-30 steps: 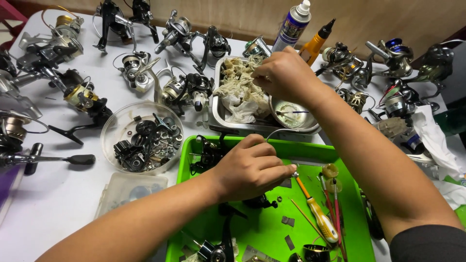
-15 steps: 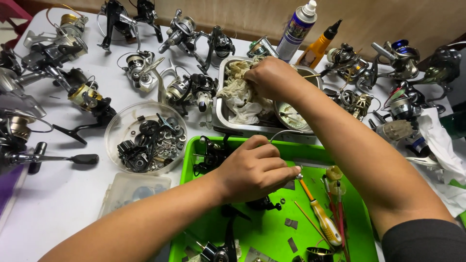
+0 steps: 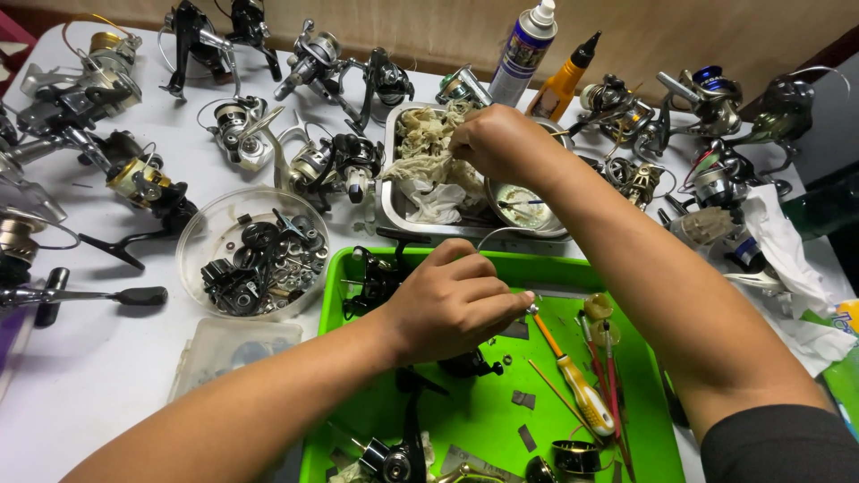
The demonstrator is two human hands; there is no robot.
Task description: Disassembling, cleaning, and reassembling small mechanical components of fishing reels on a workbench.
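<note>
Head view, hands at work over a cluttered worktop (image 3: 80,376). The left hand (image 3: 452,304) hovers over the green tray (image 3: 488,416), its grip curled almost closed, thumb and fingertips pinched together at a small metal part (image 3: 531,309) too small to identify. Just below and to the right of this grip lies a yellow-handled screwdriver (image 3: 573,380), its tip pointing up towards the pinched fingers; red-handled tools (image 3: 608,376) lie beside it. Under the grip, dark reel parts (image 3: 470,365) rest on the tray floor, and a black reel body (image 3: 376,279) sits at the tray's far left corner, just beyond the knuckles. Left of the grip, off the tray, stands a clear round bowl (image 3: 192,241) filled with small dark gears and screws.

Beyond the left grip, the right hand (image 3: 501,143) reaches into the steel tray (image 3: 389,210). Its grip is loosely closed, knuckles up; whether it holds anything cannot be told. It touches the heap of soiled rags (image 3: 425,156) directly to its left. Immediately below this grip stands a small metal dish (image 3: 523,206) smeared with pale grease. Just beyond the grip stand a spray can (image 3: 523,54) and an orange oil bottle (image 3: 564,80). Fishing reels (image 3: 313,58) line the far edge and both sides of the worktop.
</note>
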